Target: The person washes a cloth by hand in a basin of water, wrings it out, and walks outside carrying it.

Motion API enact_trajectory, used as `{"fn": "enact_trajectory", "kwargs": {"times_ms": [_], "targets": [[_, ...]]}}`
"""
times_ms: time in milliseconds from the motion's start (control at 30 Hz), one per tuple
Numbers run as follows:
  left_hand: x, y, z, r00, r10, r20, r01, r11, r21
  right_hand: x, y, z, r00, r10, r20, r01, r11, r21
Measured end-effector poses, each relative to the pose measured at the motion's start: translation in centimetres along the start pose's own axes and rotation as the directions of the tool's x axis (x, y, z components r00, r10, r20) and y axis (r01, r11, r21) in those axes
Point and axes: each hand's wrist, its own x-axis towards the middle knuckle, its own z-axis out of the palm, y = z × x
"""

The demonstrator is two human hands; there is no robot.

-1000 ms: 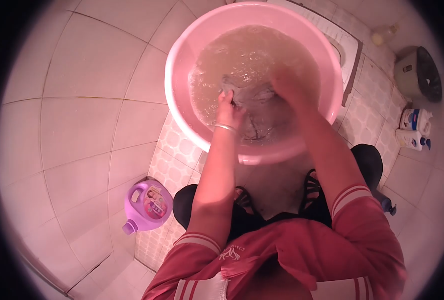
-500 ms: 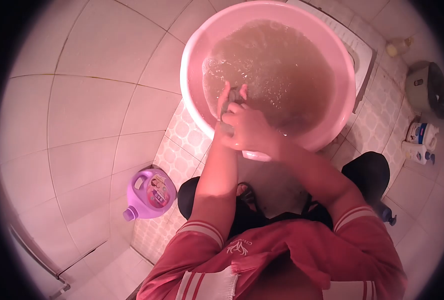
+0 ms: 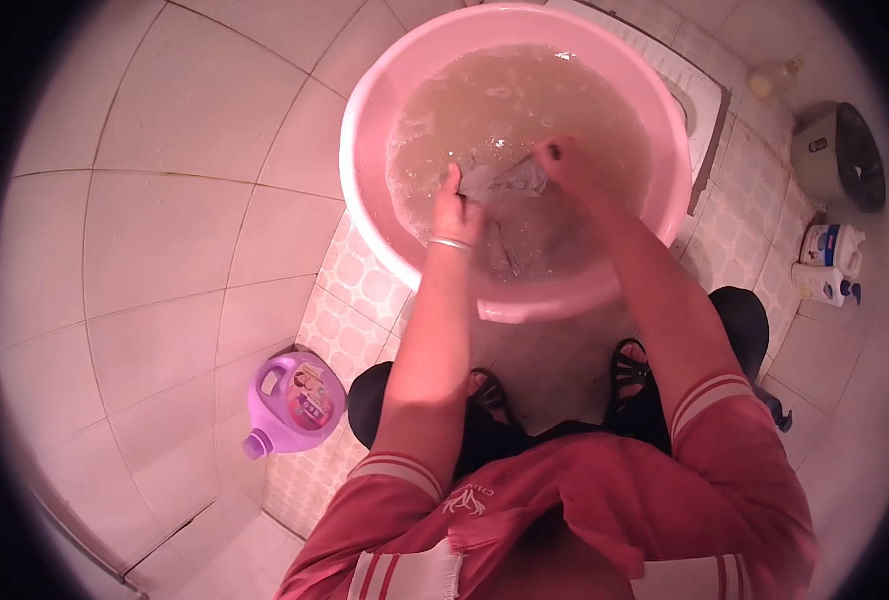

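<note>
A large pink basin (image 3: 365, 215) holds murky, bubbly water (image 3: 605, 120). At the water's surface a wet grey cloth (image 3: 505, 182) stretches between my two hands, and part of it sinks out of sight. My left hand (image 3: 455, 212), with a silver bangle on its wrist, grips the cloth's left side. On the opposite side my right hand (image 3: 562, 163) is closed on the cloth, its fingers partly blurred. What kind of garment or cloth it is does not show.
A purple detergent jug (image 3: 300, 405) stands on the tiled floor at left. Along the right wall are a grey-green bin (image 3: 827, 165) and white bottles (image 3: 823, 270). A white floor fixture (image 3: 705, 105) lies behind the basin. My sandalled feet are below the basin.
My hands were together at the basin's near left side, bunched around the cloth. Now my right hand has moved away to the right and the cloth is spread between them.
</note>
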Motion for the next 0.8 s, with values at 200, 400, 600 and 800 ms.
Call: {"fn": "enact_trajectory", "kwargs": {"times_ms": [200, 400, 600, 800], "targets": [[4.0, -1.7, -7.2, 0.96, 0.104, -0.26, 0.076, 0.796, 0.6, -1.2, 4.2, 0.6, 0.989, 0.078, 0.128, -0.082, 0.996, 0.031], [0.9, -4.1, -0.8, 0.655, 0.694, 0.298, -0.086, -0.323, 0.943, -0.3, -3.3, -1.5, 0.928, 0.086, 0.363, -0.268, 0.83, 0.489], [-0.6, 0.6, 0.8, 0.988, 0.092, 0.121, -0.135, 0.162, 0.978, 1.9, -0.9, -2.9, 0.885, 0.084, 0.457, -0.448, 0.418, 0.79], [2.4, -3.8, -3.7, 0.976, 0.211, -0.043, -0.131, 0.739, 0.661, 0.7, 4.6, 1.3, 0.96, 0.162, 0.226, -0.262, 0.801, 0.539]]}}
